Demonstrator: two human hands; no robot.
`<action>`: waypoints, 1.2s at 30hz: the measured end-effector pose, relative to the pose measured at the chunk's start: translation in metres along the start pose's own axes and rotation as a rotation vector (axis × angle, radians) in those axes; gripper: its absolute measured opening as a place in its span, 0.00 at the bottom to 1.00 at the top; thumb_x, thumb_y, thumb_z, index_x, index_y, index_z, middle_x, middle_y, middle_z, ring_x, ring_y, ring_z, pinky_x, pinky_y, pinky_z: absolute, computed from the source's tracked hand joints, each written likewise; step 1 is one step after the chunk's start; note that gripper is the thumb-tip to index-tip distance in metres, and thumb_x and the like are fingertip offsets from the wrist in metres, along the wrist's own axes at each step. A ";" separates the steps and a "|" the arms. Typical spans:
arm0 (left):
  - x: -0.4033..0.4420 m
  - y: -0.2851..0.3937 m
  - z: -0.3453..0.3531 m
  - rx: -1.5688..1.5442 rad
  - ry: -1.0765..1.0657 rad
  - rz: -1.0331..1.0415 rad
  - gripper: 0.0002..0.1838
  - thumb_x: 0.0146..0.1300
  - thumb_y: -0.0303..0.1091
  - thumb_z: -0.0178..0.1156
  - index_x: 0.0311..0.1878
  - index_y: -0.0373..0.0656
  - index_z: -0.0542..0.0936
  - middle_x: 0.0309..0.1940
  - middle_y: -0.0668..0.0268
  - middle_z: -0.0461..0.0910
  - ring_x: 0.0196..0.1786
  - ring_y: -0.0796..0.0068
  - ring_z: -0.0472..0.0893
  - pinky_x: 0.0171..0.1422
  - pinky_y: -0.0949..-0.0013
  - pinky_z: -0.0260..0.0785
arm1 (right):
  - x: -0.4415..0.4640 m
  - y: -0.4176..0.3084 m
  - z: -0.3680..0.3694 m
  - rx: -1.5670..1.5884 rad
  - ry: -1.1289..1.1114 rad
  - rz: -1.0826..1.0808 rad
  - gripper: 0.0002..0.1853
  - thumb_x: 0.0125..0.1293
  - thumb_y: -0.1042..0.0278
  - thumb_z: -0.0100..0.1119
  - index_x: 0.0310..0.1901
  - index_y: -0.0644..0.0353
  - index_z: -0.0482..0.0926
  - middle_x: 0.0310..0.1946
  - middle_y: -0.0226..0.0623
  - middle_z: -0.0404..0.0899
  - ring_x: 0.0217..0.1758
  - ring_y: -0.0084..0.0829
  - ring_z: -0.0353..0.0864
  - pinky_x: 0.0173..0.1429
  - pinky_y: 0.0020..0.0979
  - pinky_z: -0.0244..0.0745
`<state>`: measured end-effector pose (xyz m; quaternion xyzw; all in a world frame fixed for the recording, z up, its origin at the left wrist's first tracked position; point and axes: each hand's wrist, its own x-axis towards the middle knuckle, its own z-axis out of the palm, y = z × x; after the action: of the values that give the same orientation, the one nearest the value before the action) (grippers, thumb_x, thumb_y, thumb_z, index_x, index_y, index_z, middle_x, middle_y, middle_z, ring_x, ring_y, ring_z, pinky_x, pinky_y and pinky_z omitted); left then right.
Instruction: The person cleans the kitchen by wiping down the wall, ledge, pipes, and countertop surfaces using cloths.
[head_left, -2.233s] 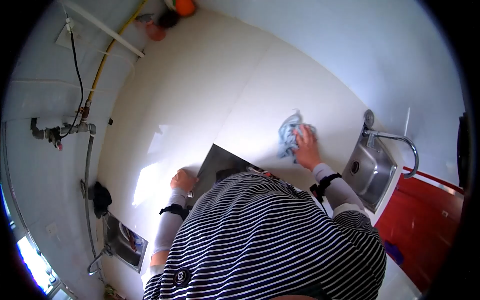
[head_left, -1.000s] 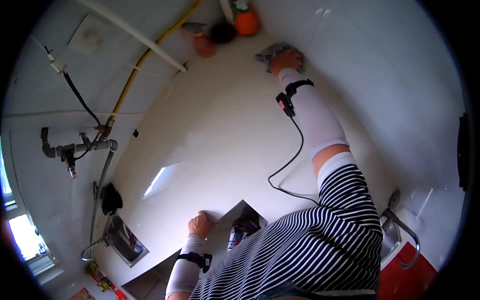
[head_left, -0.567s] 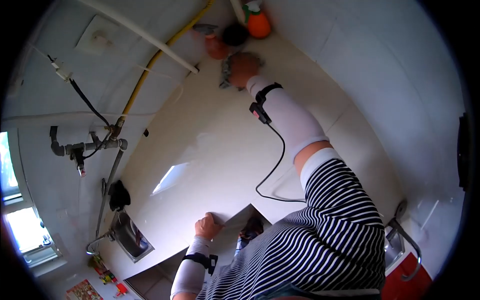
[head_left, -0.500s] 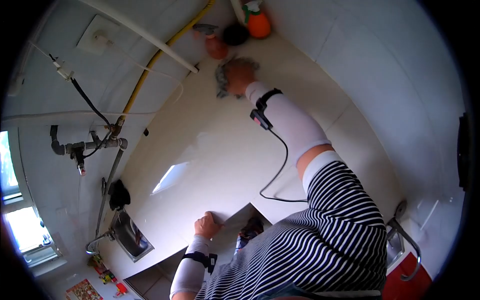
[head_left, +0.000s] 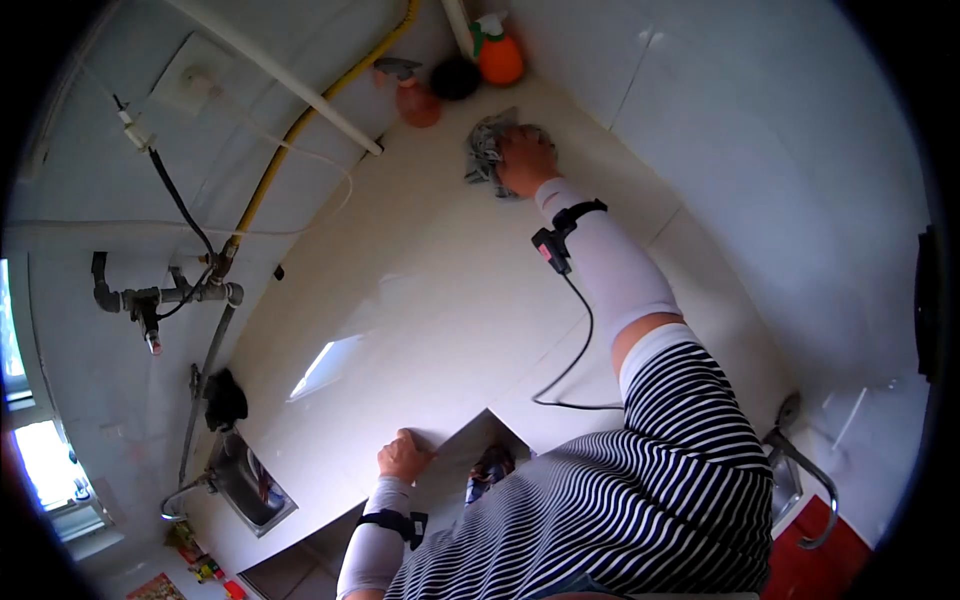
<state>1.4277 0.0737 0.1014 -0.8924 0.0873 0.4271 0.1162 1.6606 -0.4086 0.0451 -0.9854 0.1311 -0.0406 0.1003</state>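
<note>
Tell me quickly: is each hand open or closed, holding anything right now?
Left hand: curled at the counter edge; its grip cannot be told.
Right hand: over a crumpled grey cloth on the counter; grip cannot be told.

A grey cloth (head_left: pixel 484 150) lies crumpled on the countertop (head_left: pixel 440 300), toward its far end, bunched into loose folds of lighter and darker grey. The right hand (head_left: pixel 526 162) rests on top of it, fingers over the fabric, hiding its middle; most of the visible cloth spreads to the left of the hand, and a smaller part shows past the fingers on the right. The countertop is pale cream and smooth, with a thin seam across it and a bright patch of reflected light; the left hand (head_left: pixel 404 457) touches its near edge
</note>
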 end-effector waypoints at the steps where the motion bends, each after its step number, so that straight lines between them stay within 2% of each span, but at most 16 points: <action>1: 0.002 -0.002 0.003 -0.007 0.000 -0.006 0.39 0.49 0.61 0.71 0.51 0.35 0.73 0.44 0.49 0.84 0.49 0.50 0.84 0.54 0.57 0.76 | 0.003 0.001 -0.003 0.005 -0.048 0.040 0.21 0.67 0.58 0.52 0.58 0.59 0.76 0.63 0.41 0.68 0.68 0.44 0.62 0.70 0.52 0.59; 4: 0.008 -0.007 0.008 -0.033 0.019 0.005 0.39 0.50 0.59 0.71 0.52 0.35 0.73 0.45 0.49 0.84 0.50 0.50 0.84 0.54 0.57 0.76 | -0.013 0.001 0.004 -0.004 0.042 0.031 0.21 0.61 0.62 0.57 0.56 0.59 0.76 0.64 0.40 0.67 0.68 0.45 0.64 0.67 0.52 0.63; 8: 0.007 -0.006 0.009 -0.040 0.006 -0.004 0.39 0.50 0.59 0.71 0.52 0.34 0.73 0.46 0.50 0.84 0.50 0.51 0.83 0.55 0.58 0.76 | -0.079 0.009 -0.010 0.017 0.024 0.019 0.21 0.59 0.64 0.58 0.55 0.59 0.77 0.64 0.40 0.67 0.68 0.45 0.64 0.67 0.51 0.64; 10: 0.009 -0.008 0.010 -0.032 0.012 0.014 0.39 0.50 0.59 0.71 0.52 0.34 0.73 0.46 0.50 0.84 0.50 0.51 0.83 0.55 0.58 0.75 | -0.108 0.027 -0.003 0.047 0.131 -0.121 0.21 0.61 0.64 0.58 0.56 0.59 0.78 0.64 0.39 0.67 0.67 0.43 0.63 0.68 0.51 0.63; 11: 0.008 -0.010 0.011 -0.025 0.011 0.028 0.39 0.50 0.59 0.70 0.52 0.34 0.74 0.46 0.50 0.84 0.50 0.50 0.83 0.55 0.58 0.75 | -0.109 0.039 -0.003 0.043 0.136 -0.120 0.21 0.61 0.64 0.58 0.56 0.59 0.78 0.64 0.39 0.67 0.67 0.43 0.63 0.68 0.51 0.63; 14: 0.006 -0.009 0.010 -0.006 0.020 0.042 0.39 0.50 0.59 0.70 0.52 0.34 0.74 0.46 0.50 0.84 0.51 0.51 0.83 0.56 0.59 0.75 | -0.097 0.084 -0.027 -0.274 0.033 -0.115 0.17 0.62 0.66 0.55 0.52 0.60 0.81 0.65 0.37 0.67 0.68 0.41 0.62 0.67 0.48 0.64; 15: 0.007 -0.009 0.009 -0.007 0.030 0.053 0.39 0.50 0.59 0.70 0.52 0.34 0.74 0.46 0.50 0.84 0.51 0.51 0.83 0.56 0.59 0.75 | -0.088 0.099 -0.046 -0.433 0.006 -0.107 0.17 0.63 0.65 0.53 0.51 0.59 0.83 0.65 0.35 0.68 0.69 0.38 0.61 0.67 0.44 0.63; 17: 0.006 -0.008 0.008 -0.004 0.023 0.054 0.40 0.49 0.60 0.70 0.53 0.33 0.73 0.47 0.50 0.83 0.52 0.52 0.83 0.56 0.59 0.75 | -0.077 0.143 -0.071 -0.753 -0.014 -0.231 0.17 0.64 0.66 0.53 0.52 0.58 0.83 0.65 0.32 0.69 0.70 0.36 0.62 0.66 0.39 0.62; 21: 0.003 -0.006 0.004 0.023 -0.013 0.022 0.43 0.49 0.62 0.70 0.56 0.32 0.72 0.48 0.51 0.83 0.53 0.53 0.83 0.57 0.60 0.75 | -0.079 0.165 -0.114 -1.022 -0.064 -0.372 0.18 0.64 0.65 0.53 0.53 0.57 0.82 0.65 0.31 0.69 0.71 0.35 0.61 0.65 0.36 0.60; 23: -0.002 -0.002 0.000 0.029 -0.008 0.033 0.44 0.49 0.62 0.70 0.56 0.32 0.72 0.48 0.51 0.83 0.53 0.54 0.83 0.57 0.61 0.75 | -0.077 0.152 -0.155 -1.022 0.249 -0.265 0.20 0.65 0.65 0.52 0.57 0.58 0.78 0.63 0.33 0.70 0.66 0.35 0.66 0.63 0.35 0.63; 27: -0.003 -0.004 0.003 0.042 0.018 0.040 0.45 0.47 0.63 0.71 0.56 0.32 0.72 0.48 0.52 0.83 0.54 0.56 0.83 0.58 0.62 0.75 | -0.059 0.127 -0.291 -0.789 0.655 -0.064 0.24 0.64 0.67 0.53 0.63 0.60 0.72 0.61 0.38 0.71 0.53 0.35 0.72 0.59 0.34 0.69; 29: -0.005 -0.003 0.001 0.043 0.028 0.041 0.46 0.47 0.64 0.71 0.56 0.32 0.72 0.49 0.53 0.83 0.54 0.56 0.83 0.58 0.62 0.75 | -0.054 0.131 -0.374 -0.872 0.741 -0.156 0.22 0.66 0.66 0.53 0.62 0.57 0.73 0.62 0.37 0.72 0.62 0.37 0.72 0.57 0.38 0.71; 31: -0.006 -0.002 0.001 0.040 0.034 0.043 0.46 0.47 0.64 0.71 0.56 0.32 0.72 0.49 0.53 0.83 0.54 0.56 0.83 0.58 0.63 0.75 | -0.061 0.132 -0.443 -0.745 0.922 -0.126 0.35 0.51 0.65 0.68 0.64 0.58 0.70 0.68 0.43 0.65 0.75 0.47 0.56 0.70 0.51 0.58; 33: -0.005 -0.003 0.002 0.055 0.042 0.020 0.46 0.46 0.64 0.72 0.56 0.32 0.72 0.49 0.53 0.83 0.54 0.57 0.83 0.58 0.63 0.75 | -0.097 0.116 -0.511 -0.947 0.890 -0.212 0.27 0.53 0.69 0.63 0.58 0.59 0.76 0.66 0.43 0.67 0.73 0.49 0.58 0.69 0.53 0.58; 34: -0.005 -0.003 0.002 0.052 0.044 0.031 0.46 0.46 0.64 0.72 0.56 0.32 0.72 0.49 0.53 0.83 0.54 0.57 0.83 0.58 0.63 0.75 | -0.112 0.110 -0.525 -0.959 0.890 -0.213 0.27 0.53 0.69 0.63 0.58 0.59 0.76 0.66 0.43 0.67 0.73 0.49 0.58 0.69 0.53 0.58; 36: -0.004 -0.005 0.002 0.060 0.042 0.054 0.47 0.46 0.64 0.72 0.56 0.32 0.72 0.50 0.53 0.83 0.55 0.57 0.82 0.58 0.63 0.75 | -0.140 0.104 -0.541 -0.874 1.035 -0.015 0.25 0.56 0.68 0.58 0.59 0.60 0.76 0.66 0.44 0.67 0.73 0.50 0.57 0.72 0.55 0.54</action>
<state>1.4248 0.0799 0.1038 -0.8947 0.1264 0.4084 0.1296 1.4425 -0.5709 0.5444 -0.7898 0.1599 -0.4512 -0.3836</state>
